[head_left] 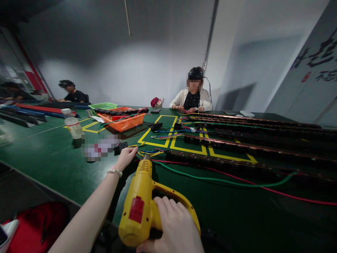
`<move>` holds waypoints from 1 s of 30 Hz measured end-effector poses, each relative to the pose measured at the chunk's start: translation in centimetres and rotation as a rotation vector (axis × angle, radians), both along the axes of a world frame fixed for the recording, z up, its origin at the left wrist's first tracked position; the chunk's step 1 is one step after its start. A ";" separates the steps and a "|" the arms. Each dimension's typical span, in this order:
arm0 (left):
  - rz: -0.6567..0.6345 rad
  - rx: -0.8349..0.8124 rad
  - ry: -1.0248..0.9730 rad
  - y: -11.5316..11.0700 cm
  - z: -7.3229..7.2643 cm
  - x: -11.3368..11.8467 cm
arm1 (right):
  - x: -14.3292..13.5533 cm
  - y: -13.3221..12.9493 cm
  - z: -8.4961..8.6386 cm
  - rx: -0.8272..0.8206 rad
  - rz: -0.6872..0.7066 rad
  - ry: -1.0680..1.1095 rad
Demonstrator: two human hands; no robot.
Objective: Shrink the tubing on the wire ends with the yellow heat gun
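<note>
My right hand (175,225) is wrapped round the handle of a yellow heat gun (137,203), whose metal nozzle points away from me at several thin wires (154,153). Just left of the nozzle, my left hand (127,157) is closed, its fingertips pinched at the wire ends beside a black connector (121,147). The exact wire in that pinch is hard to make out. From the wires a long dark strip (210,161) runs off to the right. A green wire (210,179) and a red wire (289,195) curve across the green table (52,168).
An orange basket (126,123) holds dark parts, with a green basket (104,105) behind it. A bottle (73,126) stands at the left. More long strips (237,144) lie at the right over yellow tape outlines. A person (193,95) sits across the table; others sit far left.
</note>
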State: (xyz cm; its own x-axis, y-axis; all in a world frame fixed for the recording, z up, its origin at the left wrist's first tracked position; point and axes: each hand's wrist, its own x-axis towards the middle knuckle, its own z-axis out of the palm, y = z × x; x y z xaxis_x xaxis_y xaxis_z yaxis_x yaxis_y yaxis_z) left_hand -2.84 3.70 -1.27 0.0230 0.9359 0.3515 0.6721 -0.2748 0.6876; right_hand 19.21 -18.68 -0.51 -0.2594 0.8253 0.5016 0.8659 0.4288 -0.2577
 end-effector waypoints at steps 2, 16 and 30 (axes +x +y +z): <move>0.000 -0.012 0.027 -0.1 0.1 0.0 | 0.9 -0.1 0.0 0.012 -0.002 0.011; -0.028 -0.048 0.121 -0.3 0.3 0.2 | 5.0 -1.7 -0.1 0.208 -0.117 -0.153; -0.018 0.003 0.128 -0.1 0.3 0.3 | 2.7 -1.9 -0.5 0.159 -0.163 -0.181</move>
